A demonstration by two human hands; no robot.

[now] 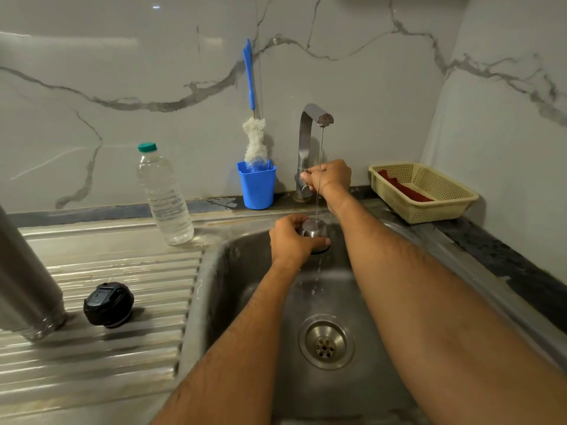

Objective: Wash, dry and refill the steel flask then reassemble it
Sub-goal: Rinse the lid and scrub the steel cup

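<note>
My left hand (291, 237) grips a small steel flask cup (314, 230) over the sink, under a thin stream of water from the tap (310, 142). My right hand (329, 177) is curled round the tap's handle at its base. The steel flask body (24, 289) stands at the far left on the ribbed draining board. Its black stopper lid (109, 304) lies next to it on the board. A clear plastic water bottle (164, 194) with a green cap stands at the back of the board.
A blue cup (257, 187) holds a blue-handled bottle brush (254, 142) against the marble wall. A cream basket (425, 191) with a red cloth sits on the counter at the right. The sink basin (245, 286) has its drain (326, 341) in the middle.
</note>
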